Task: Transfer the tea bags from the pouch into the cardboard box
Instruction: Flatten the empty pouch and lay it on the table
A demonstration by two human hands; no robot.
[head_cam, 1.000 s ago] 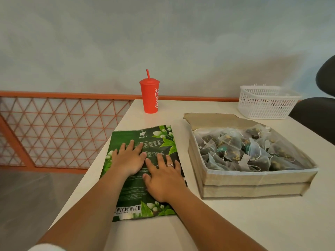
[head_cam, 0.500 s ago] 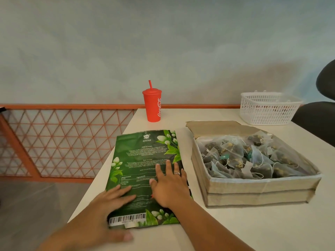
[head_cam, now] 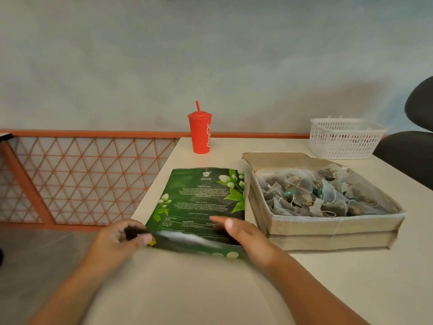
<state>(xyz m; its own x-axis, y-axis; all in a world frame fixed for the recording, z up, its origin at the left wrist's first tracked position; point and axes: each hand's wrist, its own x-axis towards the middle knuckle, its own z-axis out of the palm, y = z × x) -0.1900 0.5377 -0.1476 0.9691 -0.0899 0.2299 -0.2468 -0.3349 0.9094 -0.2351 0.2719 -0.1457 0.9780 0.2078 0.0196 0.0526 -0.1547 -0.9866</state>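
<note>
A flat green tea pouch (head_cam: 201,198) lies on the beige table (head_cam: 234,289), its near edge lifted and curled up. My left hand (head_cam: 117,242) pinches the pouch's near left corner. My right hand (head_cam: 243,238) grips the near right corner, thumb on top. Right of the pouch stands an open cardboard box (head_cam: 328,231) holding several pyramid tea bags (head_cam: 311,193) with strings and tags.
A red lidded cup with a straw (head_cam: 200,133) stands at the table's far edge. A white plastic basket (head_cam: 344,139) sits at the back right, next to a black chair (head_cam: 412,148). An orange lattice railing (head_cam: 82,177) runs along the left, past the table's edge.
Both hands slid back from pressing flat on the pouch to its near edge. They now hold the two near corners and lift that edge off the table.
</note>
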